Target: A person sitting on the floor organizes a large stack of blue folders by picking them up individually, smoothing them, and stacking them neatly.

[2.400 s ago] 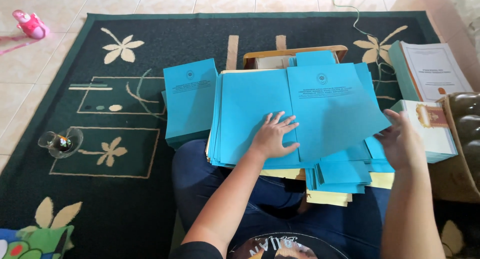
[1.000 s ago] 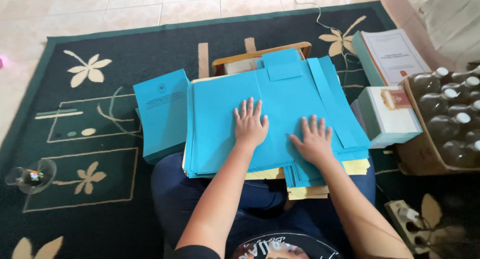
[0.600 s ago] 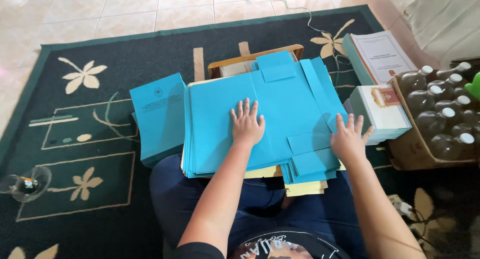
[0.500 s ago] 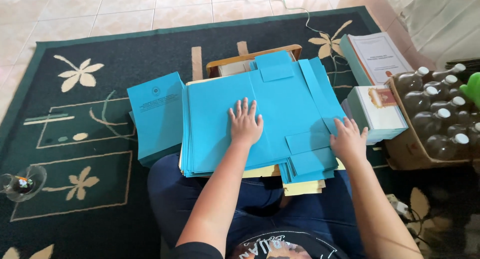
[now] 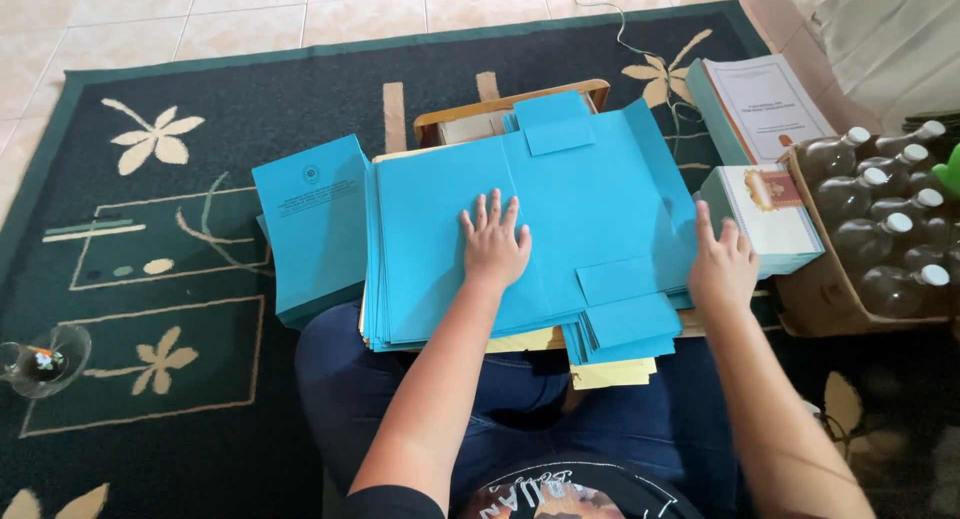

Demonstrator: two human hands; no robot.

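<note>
**Pressing a blue folder sheet flat on the lap**

Sitting on the dark rug (image 5: 150, 379), the person works over a stack of blue folder sheets (image 5: 430, 299) across the knees. The left hand (image 5: 495, 244) lies open, palm down, on the top sheet (image 5: 580, 194). The right hand (image 5: 722, 264), which was flat beside it a second ago, has slid to the sheet's right edge, fingers open. Beyond stand finished folders (image 5: 310, 224), booklets (image 5: 765, 99) and a box of bottles (image 5: 885, 234).

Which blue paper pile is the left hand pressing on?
The left hand presses the wide unfolded stack on the lap, not the folded stack beside it.
</note>
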